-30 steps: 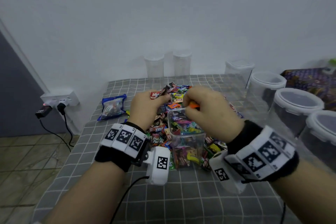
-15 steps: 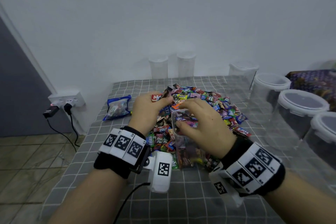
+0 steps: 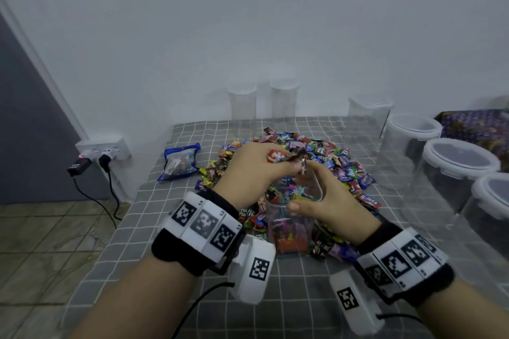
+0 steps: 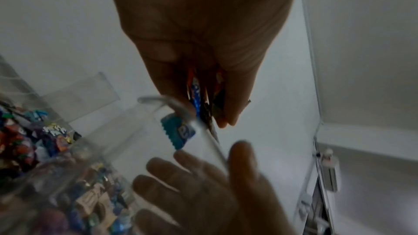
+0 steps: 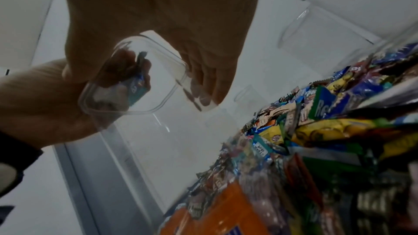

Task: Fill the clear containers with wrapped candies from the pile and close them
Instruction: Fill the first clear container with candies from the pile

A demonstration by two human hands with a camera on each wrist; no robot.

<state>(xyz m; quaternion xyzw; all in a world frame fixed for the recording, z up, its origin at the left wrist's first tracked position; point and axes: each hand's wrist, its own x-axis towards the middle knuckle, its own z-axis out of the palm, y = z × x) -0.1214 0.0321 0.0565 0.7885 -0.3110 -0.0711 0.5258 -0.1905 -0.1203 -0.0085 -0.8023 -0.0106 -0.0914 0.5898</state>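
Around the heap of crinkly wrapped candies [image 3: 316, 154] on the grid-checked surface [image 3: 170, 231], lidded clear jars [image 3: 457, 173] line the right edge and a blue packet [image 3: 180, 161] lies left. The square clear container [image 3: 292, 217], partly filled, stands at the heap's near edge, the right hand [image 3: 330, 201] curled around its rim. The left hand [image 3: 253, 170] pinches several candies over its mouth; the left wrist view shows a teal one [image 4: 178, 131] inside the rim.

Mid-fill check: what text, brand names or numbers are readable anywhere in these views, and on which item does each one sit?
"Relaxa": red candy wrapper at the right edge of the candy pile.
"Fruit Plus", partly cut off: green wrappers beside the small clear square container.
"Re", cut off: green-and-white wrapper in the right wrist view.
Black-and-white square markers on the wrist devices: patterns, no words.
Other wrappers and the blue-edged clear packet: too blurred.
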